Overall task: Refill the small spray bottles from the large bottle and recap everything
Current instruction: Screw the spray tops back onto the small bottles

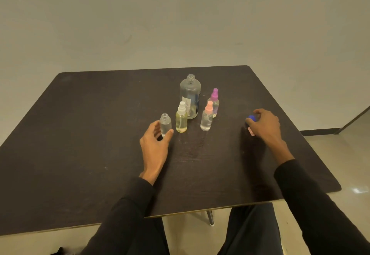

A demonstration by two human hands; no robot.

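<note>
Head view: I count four small spray bottles, one uncapped point(165, 122) in my left hand point(155, 144)'s curled fingers; one large bottle point(189, 96) open; right hand point(265, 125) pinches a blue cap point(251, 117).

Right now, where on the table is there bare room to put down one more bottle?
Bare wood lies left of the left hand and its uncapped small bottle, between both hands near the front edge of the table, and behind the large bottle. It is crowded around the white-capped, pink-capped and purple-capped bottles. The right hand covers a blue cap.
</note>
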